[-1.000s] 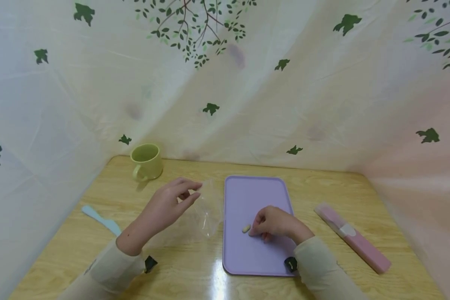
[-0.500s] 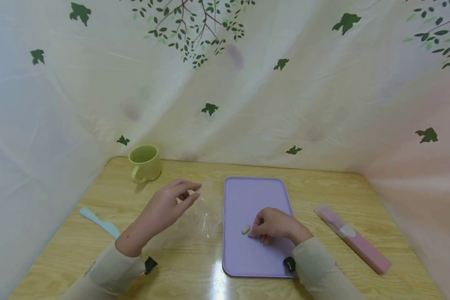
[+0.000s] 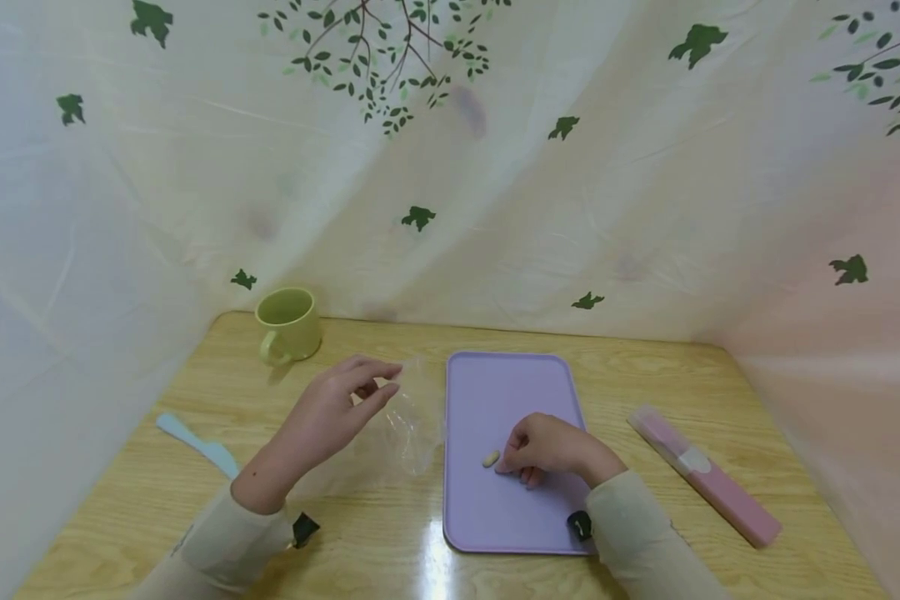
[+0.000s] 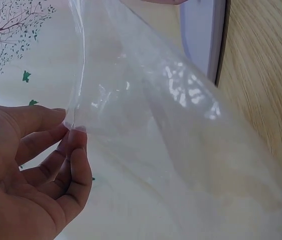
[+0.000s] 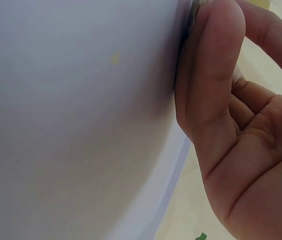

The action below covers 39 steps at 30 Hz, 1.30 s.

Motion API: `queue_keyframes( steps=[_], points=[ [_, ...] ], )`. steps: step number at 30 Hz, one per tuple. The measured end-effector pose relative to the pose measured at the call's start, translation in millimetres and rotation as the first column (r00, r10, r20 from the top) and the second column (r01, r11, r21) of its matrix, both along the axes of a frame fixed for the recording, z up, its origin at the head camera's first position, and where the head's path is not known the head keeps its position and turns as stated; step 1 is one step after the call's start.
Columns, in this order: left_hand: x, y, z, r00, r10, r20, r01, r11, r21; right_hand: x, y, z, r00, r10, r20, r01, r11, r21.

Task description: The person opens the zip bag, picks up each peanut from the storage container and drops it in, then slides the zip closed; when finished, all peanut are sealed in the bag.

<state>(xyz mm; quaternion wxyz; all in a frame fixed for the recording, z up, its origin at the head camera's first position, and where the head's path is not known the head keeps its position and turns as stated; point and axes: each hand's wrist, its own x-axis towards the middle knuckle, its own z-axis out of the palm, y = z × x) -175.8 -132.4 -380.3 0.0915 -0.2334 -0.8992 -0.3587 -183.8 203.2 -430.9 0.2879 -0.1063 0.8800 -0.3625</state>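
The fingers of one left hand pinched one clear, crinkled plastic bag. The right hand's fingers were drawn together over one purple rectangular tray, just beside one small pale oval piece; whether they held anything was unclear. One light-blue knife, one long pink case and one green mug occupied the counter.

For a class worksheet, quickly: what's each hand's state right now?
Left hand: pinching clear plastic.
Right hand: low over the purple tray; whether it holds anything cannot be told.
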Motion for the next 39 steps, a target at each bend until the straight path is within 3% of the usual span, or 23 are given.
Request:
queue_keyframes(
  steps=[26,34,39],
  points=[
    [4.4,-9.1,-0.3,0.999,0.035,0.014,-0.035,0.999,0.021,-0.5,0.9,1.5,0.999,0.032,0.02,-0.031,0.999,-0.024],
    [3.8,-9.2,0.5,0.999,0.031,0.008,-0.032,0.999,0.034,-2.3,6.9,6.7,1.0,-0.01,-0.003,0.01,0.998,-0.069],
    [4.1,-9.1,-1.2,1.0,0.03,-0.001,-0.03,0.999,0.032,-5.6,5.8,14.8,0.998,-0.047,-0.032,0.042,0.988,-0.147]
  ],
)
